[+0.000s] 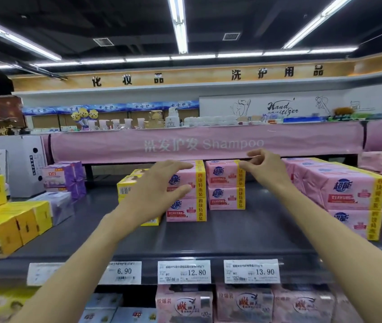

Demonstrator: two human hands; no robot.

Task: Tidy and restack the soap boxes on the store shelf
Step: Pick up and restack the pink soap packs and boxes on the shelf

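Two short stacks of pink soap boxes stand mid-shelf. My left hand (155, 187) is spread in front of the top box (188, 180) of the left stack, thumb and fingers apart around its left end; whether it grips is unclear. That box rests on another pink box (186, 209). My right hand (263, 164) pinches the upper right corner of the top box (223, 174) of the right stack, which sits on a second pink box (226, 198). A yellow box (127, 185) is partly hidden behind my left hand.
A bigger block of pink soap boxes (348, 190) fills the right of the dark shelf (232, 231). Yellow boxes (3, 224) and purple boxes (65, 178) sit at the left. Price tags (184, 271) line the shelf's front edge. A pink shampoo banner (204, 144) hangs overhead.
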